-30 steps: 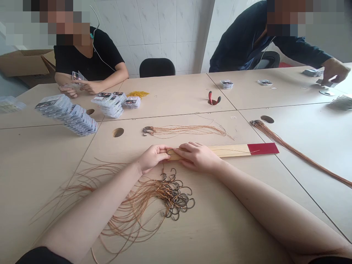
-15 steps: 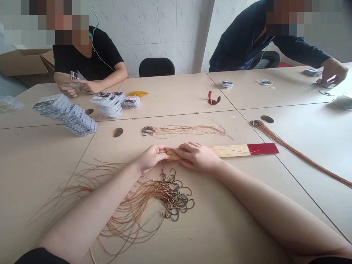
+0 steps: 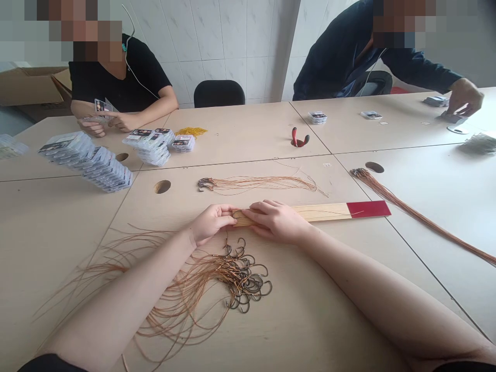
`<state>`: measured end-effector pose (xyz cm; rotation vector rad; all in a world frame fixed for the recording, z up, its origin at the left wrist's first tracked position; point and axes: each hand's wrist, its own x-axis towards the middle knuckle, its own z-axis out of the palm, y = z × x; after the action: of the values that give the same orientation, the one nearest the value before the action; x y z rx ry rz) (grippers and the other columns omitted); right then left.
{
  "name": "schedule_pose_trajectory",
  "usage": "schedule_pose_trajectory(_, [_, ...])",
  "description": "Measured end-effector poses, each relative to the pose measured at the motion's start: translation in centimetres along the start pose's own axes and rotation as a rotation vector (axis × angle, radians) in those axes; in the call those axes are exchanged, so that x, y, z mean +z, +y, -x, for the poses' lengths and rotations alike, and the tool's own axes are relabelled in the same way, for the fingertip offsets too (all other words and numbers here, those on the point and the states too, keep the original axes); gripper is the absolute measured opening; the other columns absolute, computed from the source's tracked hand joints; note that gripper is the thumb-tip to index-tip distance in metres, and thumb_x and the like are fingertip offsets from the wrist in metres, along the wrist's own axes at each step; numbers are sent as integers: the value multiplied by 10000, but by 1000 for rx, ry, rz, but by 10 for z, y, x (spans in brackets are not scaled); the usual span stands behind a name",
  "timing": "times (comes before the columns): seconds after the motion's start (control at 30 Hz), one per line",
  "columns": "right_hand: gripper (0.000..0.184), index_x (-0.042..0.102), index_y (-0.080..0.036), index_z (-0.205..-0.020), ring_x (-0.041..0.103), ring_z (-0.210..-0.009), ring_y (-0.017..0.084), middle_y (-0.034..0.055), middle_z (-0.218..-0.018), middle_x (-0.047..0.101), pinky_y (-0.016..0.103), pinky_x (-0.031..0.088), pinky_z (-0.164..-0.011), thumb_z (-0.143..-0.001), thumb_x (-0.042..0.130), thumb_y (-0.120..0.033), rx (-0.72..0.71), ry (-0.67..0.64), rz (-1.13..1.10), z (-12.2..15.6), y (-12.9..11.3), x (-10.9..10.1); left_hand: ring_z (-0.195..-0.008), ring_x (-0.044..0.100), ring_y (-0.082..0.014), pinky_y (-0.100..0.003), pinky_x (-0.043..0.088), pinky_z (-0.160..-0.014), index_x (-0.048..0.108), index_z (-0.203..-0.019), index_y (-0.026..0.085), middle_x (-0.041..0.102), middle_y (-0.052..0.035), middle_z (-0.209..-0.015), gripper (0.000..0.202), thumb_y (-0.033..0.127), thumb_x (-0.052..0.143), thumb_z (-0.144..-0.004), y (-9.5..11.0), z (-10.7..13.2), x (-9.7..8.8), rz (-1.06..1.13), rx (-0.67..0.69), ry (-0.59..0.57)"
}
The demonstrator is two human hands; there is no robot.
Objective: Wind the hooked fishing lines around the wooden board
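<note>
A long pale wooden board [image 3: 325, 212] with a dark red right end lies crosswise in front of me. At its left end my left hand [image 3: 211, 223] is closed, thumb and fingers pinching a fishing hook [image 3: 234, 214] that is mostly hidden. My right hand [image 3: 279, 221] lies over the board, fingers on top and thumb at the near edge, gripping it. A thin line runs along the board from under this hand onto the red part. Below my left hand is a loose pile of dark fishing hooks [image 3: 246, 281] tied to orange-brown lines [image 3: 182, 310].
Beyond the board lies a small bundle of hooked lines [image 3: 256, 183]; a longer bundle [image 3: 418, 214] is at right. Stacked plastic packs [image 3: 108, 170], yellow strands [image 3: 191, 132] and red-handled pliers [image 3: 299, 138] stand farther off. Two people sit across the table, handling small packs.
The whole view has shifted slightly, so things sit a little farther left. Both my hands keep their places on the board, with no clear change of grip.
</note>
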<state>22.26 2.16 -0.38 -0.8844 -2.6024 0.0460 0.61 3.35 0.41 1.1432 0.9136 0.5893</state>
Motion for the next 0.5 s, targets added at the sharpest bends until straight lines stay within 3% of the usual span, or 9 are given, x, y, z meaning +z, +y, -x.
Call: schedule_pose_trajectory(0.5, [406, 445, -199, -1261, 507, -933, 184, 83, -1063, 554, 346, 462, -801, -879, 409, -332, 7, -6, -23, 0, 0, 0, -737, 554, -97, -241, 410, -759, 624, -1025, 145, 669, -42, -893, 318, 104, 606, -710, -1, -1, -2, 6, -24, 32])
